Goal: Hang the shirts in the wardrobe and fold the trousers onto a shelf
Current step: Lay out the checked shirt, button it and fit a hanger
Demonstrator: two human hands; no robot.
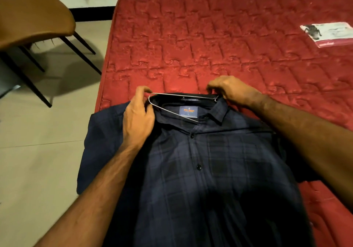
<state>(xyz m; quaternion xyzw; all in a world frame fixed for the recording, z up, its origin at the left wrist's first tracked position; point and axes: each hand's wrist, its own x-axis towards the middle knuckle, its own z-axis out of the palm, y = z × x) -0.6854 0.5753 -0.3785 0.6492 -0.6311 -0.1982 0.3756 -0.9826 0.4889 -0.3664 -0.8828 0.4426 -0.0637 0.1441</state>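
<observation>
A dark navy checked shirt (200,170) lies face up and buttoned on the near left corner of a red quilted mattress (219,42), collar at 12 o'clock, one sleeve overhanging the edge at 9 o'clock. A wire hanger (172,103) sits partly inside the collar opening; the left hand (138,119) pinches its bend at the collar's 9 o'clock side, and the right hand (229,92) has its fingers curled on the collar at the hanger's 3 o'clock end. A brown chair (32,15) stands on the floor at 10 o'clock; a flat plastic packet (328,33) lies on the mattress at 2 o'clock.
</observation>
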